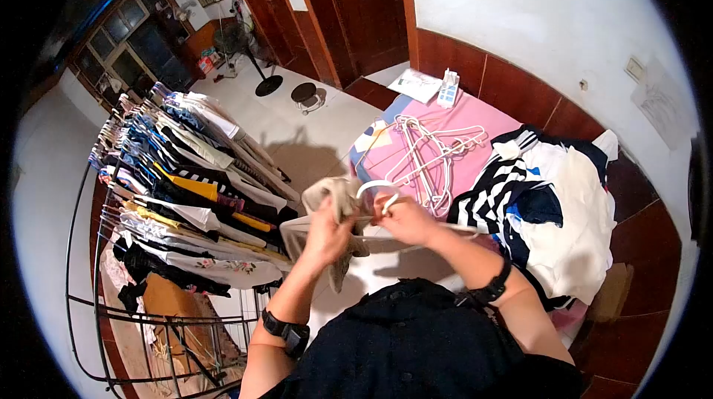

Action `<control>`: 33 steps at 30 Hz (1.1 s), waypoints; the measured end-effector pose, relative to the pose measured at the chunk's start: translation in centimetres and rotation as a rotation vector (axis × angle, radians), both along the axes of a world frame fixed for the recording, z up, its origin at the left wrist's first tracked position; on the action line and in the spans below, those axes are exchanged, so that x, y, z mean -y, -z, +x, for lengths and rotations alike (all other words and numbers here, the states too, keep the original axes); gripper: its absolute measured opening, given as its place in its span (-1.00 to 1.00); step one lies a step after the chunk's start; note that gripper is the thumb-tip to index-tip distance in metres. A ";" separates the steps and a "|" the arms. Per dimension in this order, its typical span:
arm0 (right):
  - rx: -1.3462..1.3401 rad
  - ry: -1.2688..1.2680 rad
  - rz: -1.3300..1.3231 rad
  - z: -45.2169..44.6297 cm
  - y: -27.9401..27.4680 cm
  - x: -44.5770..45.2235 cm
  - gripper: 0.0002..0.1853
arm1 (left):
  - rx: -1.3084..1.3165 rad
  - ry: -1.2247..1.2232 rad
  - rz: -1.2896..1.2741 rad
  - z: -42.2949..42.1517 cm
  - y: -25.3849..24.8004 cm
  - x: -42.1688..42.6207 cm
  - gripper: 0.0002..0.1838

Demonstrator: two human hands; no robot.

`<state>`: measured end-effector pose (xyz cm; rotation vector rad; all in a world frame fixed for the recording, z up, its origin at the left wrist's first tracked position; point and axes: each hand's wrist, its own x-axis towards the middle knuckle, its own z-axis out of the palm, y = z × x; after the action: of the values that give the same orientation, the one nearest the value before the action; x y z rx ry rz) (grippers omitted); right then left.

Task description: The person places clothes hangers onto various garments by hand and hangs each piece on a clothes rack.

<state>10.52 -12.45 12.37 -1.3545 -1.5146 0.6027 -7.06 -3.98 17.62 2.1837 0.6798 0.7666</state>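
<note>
Near the middle of the head view, my left hand (328, 234) is closed on a beige garment (332, 193), which hangs in folds around the fingers. Just to its right, my right hand (403, 218) is closed on a white hanger (377, 185) near its hook. The hanger's bar runs sideways below both hands, partly hidden by the cloth and blurred. Beyond my right hand, several white and pink hangers (425, 165) lie in a loose heap on a pink cloth surface (475, 109).
A rack of hung clothes (200, 191) stands at the left, above a black metal frame (171, 319). Piled clothes (572, 191) lie at the right. Farther back are a stool (304, 93), a standing fan (268, 86) and a white box (448, 89).
</note>
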 end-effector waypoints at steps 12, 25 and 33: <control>-0.384 0.162 0.160 -1.7 -2.9 0.0 -0.76 | -0.341 0.202 0.423 0.0 -2.4 -1.5 -0.72; 0.616 0.026 0.182 0.9 1.8 4.4 -0.33 | 0.007 0.085 0.310 -0.1 -9.8 -1.4 -0.78; 0.791 -0.013 -0.144 6.6 4.3 4.3 -0.73 | -0.052 -0.015 0.419 -3.8 -9.7 -2.9 -0.80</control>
<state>17.15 -16.75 8.11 -1.8157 -2.1254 0.1721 -10.86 -1.12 27.32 2.5857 0.6025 0.9291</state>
